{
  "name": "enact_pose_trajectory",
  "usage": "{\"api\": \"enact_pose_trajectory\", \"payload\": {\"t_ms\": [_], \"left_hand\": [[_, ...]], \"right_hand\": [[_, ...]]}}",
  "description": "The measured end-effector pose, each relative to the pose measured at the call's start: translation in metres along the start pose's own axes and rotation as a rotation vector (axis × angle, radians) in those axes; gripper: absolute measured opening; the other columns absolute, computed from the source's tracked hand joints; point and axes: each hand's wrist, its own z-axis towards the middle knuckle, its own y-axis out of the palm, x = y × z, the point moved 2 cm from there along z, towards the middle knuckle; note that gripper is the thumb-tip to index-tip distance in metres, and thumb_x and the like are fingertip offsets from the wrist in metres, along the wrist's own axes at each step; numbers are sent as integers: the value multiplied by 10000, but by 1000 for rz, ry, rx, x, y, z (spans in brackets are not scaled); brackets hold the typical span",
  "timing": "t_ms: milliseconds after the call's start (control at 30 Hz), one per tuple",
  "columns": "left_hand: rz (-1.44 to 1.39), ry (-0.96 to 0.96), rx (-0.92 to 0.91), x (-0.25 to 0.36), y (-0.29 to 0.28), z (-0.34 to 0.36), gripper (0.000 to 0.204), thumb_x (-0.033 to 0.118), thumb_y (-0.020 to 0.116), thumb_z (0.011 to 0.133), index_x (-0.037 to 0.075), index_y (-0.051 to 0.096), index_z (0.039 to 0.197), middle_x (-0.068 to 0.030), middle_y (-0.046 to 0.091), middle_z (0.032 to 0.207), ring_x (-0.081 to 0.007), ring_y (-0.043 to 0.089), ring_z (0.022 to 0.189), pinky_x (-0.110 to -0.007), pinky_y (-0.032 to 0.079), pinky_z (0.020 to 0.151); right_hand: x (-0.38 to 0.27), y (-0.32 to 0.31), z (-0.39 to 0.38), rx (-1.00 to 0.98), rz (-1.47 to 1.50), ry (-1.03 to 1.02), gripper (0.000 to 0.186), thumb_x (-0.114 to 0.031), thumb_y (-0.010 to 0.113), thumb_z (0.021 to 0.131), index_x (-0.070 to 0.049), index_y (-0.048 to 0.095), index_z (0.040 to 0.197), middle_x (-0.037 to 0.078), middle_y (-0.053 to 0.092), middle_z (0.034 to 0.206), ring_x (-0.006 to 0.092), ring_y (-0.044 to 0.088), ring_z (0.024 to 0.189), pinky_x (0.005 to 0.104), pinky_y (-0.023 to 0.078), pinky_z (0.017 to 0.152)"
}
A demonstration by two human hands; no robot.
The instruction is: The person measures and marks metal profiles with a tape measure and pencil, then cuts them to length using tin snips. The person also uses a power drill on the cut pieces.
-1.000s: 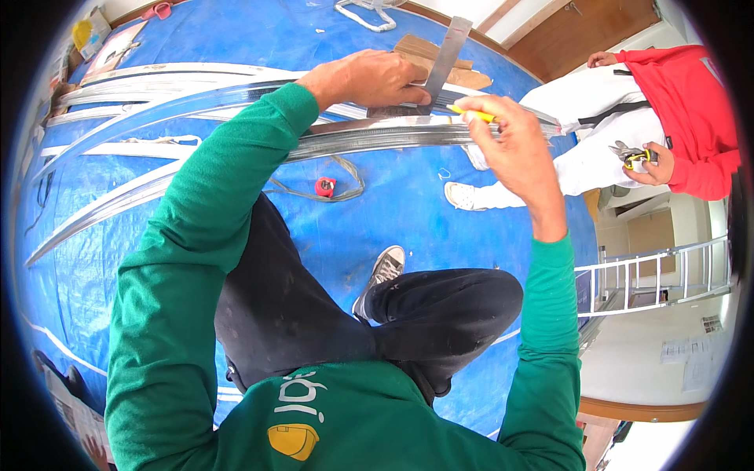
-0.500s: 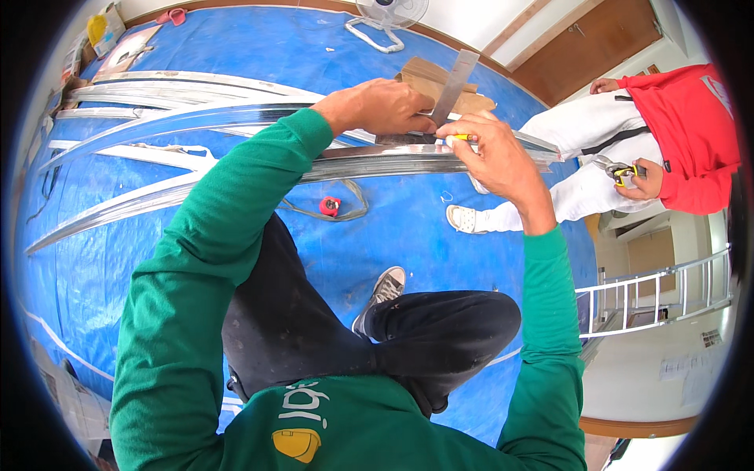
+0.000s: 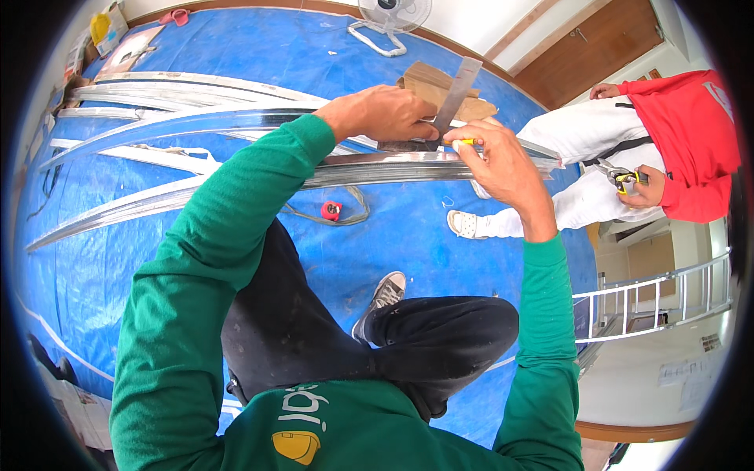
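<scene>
Several long silver metal channels (image 3: 393,170) lie bundled across in front of me. My left hand (image 3: 383,112) is closed on a metal square (image 3: 459,93), its thumb and fingers pressing at the corner. The square's ruled blade slants up and away past the channels, while its short arm lies along them. In my right hand (image 3: 506,165) a slim yellow pen-like marker (image 3: 471,142) is pinched, pointing left toward the square's corner. Its tip is too small to make out. The right hand stays just above the channels' right part.
A person in a red top (image 3: 683,141) at the right holds yellow-handled snips (image 3: 628,179). More metal channels (image 3: 196,118) spread leftward over the blue sheet (image 3: 440,267). A red tape measure (image 3: 331,210) lies near my knee; a ladder (image 3: 656,298) and fan (image 3: 393,12) stand farther off.
Both hands hold the same things and have shifted only slightly at the square's corner. The other person's snips sit a little lower in view.
</scene>
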Motion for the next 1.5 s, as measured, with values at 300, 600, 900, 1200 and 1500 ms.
{"api": "enact_pose_trajectory", "payload": {"t_ms": [300, 600, 900, 1200, 1500], "left_hand": [[-7, 36, 26, 0, -1, 0, 452, 479, 646, 1103, 91, 746, 1312, -242, 777, 885, -450, 761, 861, -561, 574, 824], [12, 19, 23, 3, -2, -2, 442, 477, 643, 1106, 73, 750, 1248, -238, 769, 868, -458, 745, 849, -564, 566, 805], [-16, 53, 37, -1, -1, 0, 453, 487, 650, 1101, 59, 734, 1223, -252, 751, 843, -478, 739, 821, -579, 571, 765], [46, 154, 112, -12, 11, 6, 468, 475, 640, 1111, 20, 736, 1162, -281, 746, 914, -476, 735, 852, -542, 579, 760], [-17, 141, 24, -14, 13, 6, 472, 465, 635, 1111, 3, 722, 1151, -287, 744, 917, -477, 733, 844, -547, 574, 776]], "right_hand": [[-15, -24, -12, 286, 68, 31, 179, -132, 727, 1005, -25, 831, 1104, 156, 798, 1022, 310, 677, 970, 410, 545, 859], [5, 9, -3, 21, 82, 123, 258, -200, 686, 1028, -33, 846, 1141, 164, 801, 1022, 322, 670, 910, 446, 544, 836], [4, -2, -4, 55, 118, 129, 255, -192, 685, 1032, -24, 846, 1136, 190, 816, 1031, 318, 711, 852, 411, 561, 802], [18, 21, -6, 119, -1, 79, 254, -195, 696, 1093, -14, 822, 1220, 80, 834, 1165, 164, 725, 992, 323, 558, 864], [4, -1, -46, 849, 468, 235, 372, -297, 609, 1174, 24, 790, 1221, 67, 776, 1001, 184, 695, 906, 352, 564, 902]]}}
